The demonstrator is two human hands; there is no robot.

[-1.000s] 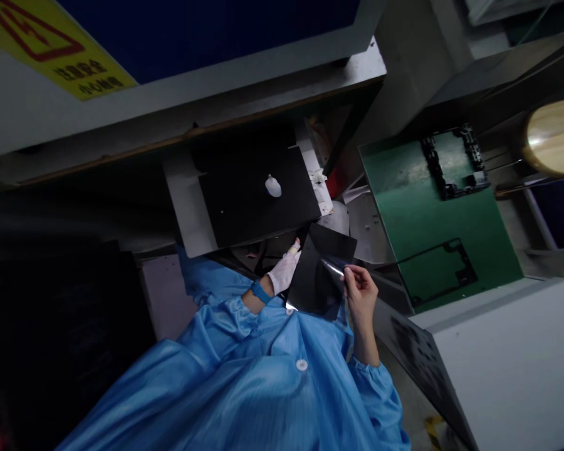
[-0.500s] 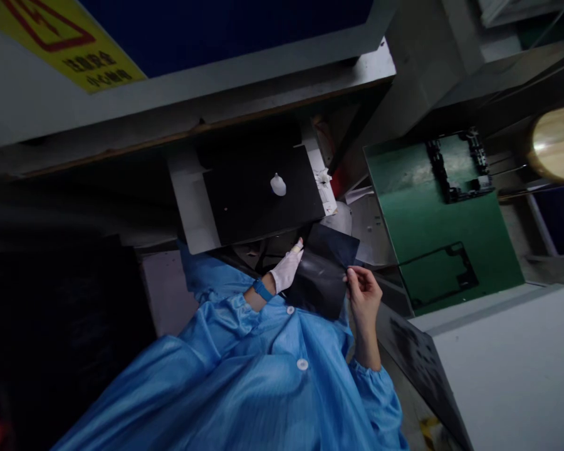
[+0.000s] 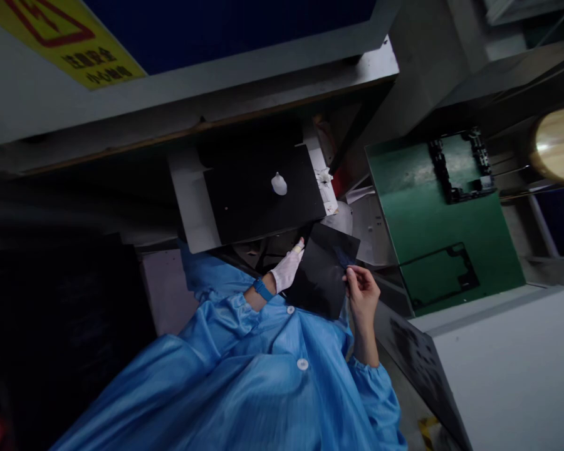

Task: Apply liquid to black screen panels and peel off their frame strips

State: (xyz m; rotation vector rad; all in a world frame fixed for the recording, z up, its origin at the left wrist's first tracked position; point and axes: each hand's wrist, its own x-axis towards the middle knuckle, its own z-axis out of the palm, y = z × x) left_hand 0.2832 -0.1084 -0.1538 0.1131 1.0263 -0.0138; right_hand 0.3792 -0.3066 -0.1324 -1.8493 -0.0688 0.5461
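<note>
My left hand, in a white glove with bare fingertips, holds a thin dark rectangular panel by its left edge. The panel is tilted in front of my body. At its right edge my bare right hand pinches with thumb and forefinger. A bluish, wrinkled patch that looks like thin film shows on the panel just above that pinch. What exactly lies between those fingers is too small to make out. Beyond the hands, a small white bottle with a pointed tip rests on a black sheet.
To the right, a green board carries a black plastic frame and a thin black outline part. A white box stands nearer. Overhead, a shelf edge juts out below a cabinet with a yellow warning label.
The pale sheen across the panel has gone, and a bluish wrinkled patch shows near my right fingers. My right hand has shifted very slightly left; my left hand stays in place.
</note>
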